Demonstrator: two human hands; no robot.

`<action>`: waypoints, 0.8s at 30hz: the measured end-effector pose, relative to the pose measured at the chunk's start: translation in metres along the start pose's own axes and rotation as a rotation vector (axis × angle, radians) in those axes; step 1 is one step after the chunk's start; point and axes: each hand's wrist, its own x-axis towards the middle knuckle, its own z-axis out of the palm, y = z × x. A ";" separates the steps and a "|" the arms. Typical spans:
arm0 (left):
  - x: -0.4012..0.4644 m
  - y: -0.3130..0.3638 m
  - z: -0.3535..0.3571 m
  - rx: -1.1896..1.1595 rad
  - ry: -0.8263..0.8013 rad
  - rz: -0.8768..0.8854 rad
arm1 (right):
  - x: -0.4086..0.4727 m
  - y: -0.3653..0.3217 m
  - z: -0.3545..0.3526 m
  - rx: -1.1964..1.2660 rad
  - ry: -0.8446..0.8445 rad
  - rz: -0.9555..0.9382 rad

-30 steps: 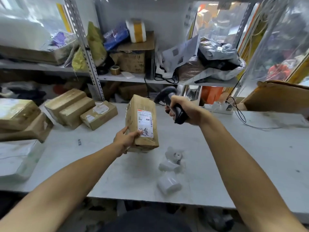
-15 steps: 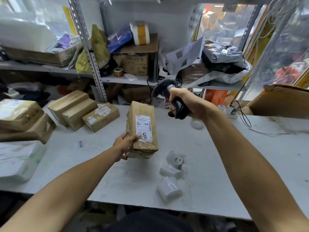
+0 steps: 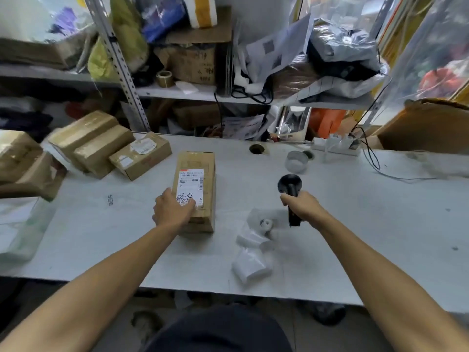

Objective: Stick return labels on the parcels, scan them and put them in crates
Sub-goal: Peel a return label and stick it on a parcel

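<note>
The left hand (image 3: 173,209) had brought the parcel (image 3: 195,191) down from the air: it now lay flat on the bench (image 3: 380,224), label (image 3: 190,186) upward, the hand resting on its near corner with the thumb across the label's handwritten end. The right hand (image 3: 300,207), fingers wrapped around the scanner (image 3: 290,191), had dropped from beside the raised parcel to just above the bench, well right of it, by the label rolls (image 3: 253,247). Lowered this way, the scan looked finished, leaving the crate step; no crate was clearly visible.
</note>
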 end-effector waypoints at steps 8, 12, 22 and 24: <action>-0.041 0.002 0.031 0.181 0.255 0.328 | -0.002 0.109 0.039 -0.157 0.105 0.247; -0.056 0.001 0.040 0.162 0.302 0.455 | -0.005 0.100 0.050 -0.406 0.499 0.113; -0.090 -0.005 0.056 0.184 0.090 0.859 | 0.028 0.053 0.080 -0.529 -0.077 -0.325; -0.093 -0.005 0.056 0.159 0.056 0.888 | 0.031 0.051 0.084 -0.331 -0.009 -0.278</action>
